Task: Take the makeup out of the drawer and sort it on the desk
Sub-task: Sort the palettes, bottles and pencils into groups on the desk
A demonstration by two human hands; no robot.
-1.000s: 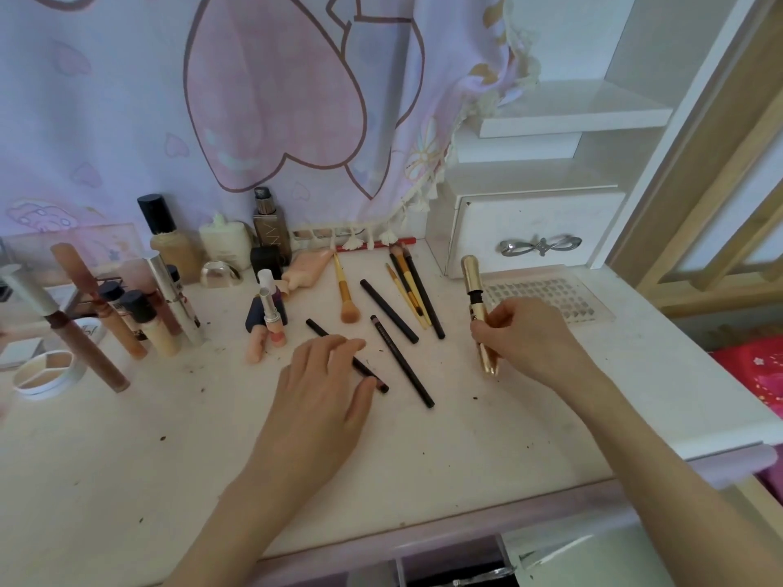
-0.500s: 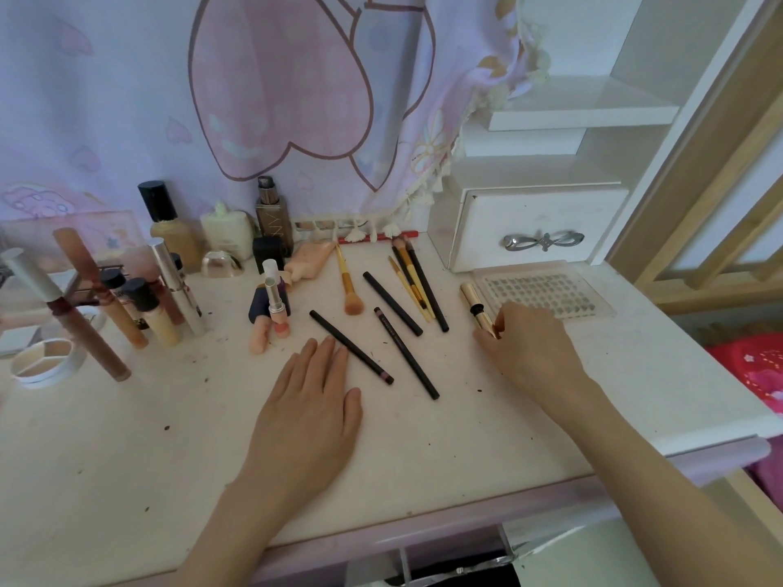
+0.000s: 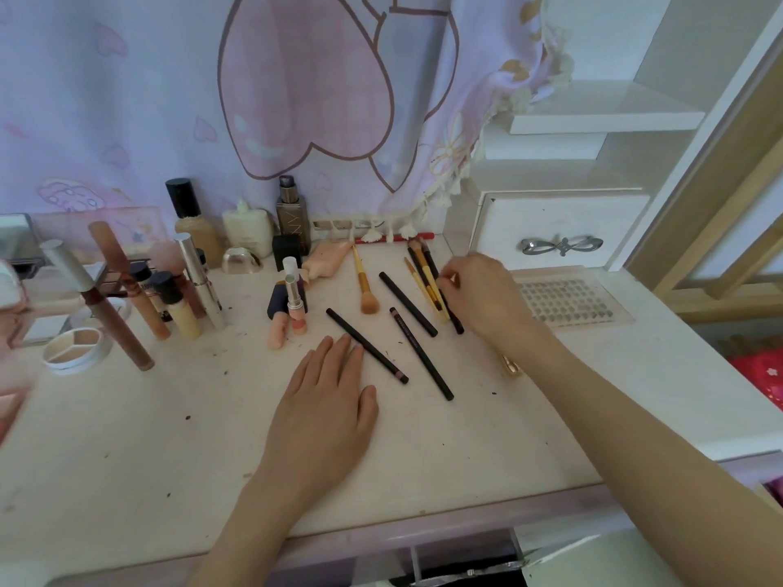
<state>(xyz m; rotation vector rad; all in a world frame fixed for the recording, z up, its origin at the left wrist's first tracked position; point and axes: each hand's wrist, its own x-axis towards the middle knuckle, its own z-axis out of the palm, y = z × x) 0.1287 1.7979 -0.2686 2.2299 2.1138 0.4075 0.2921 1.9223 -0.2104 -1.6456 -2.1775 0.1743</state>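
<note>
Makeup bottle (image 3: 292, 218) label reads "NARS", partly legible.

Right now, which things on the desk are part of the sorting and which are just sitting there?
Job: right hand at the slim brushes; black pencils; gold tube; left hand, flat on the desk.
Lying about: clear lash tray; small drawer; curtain.
</note>
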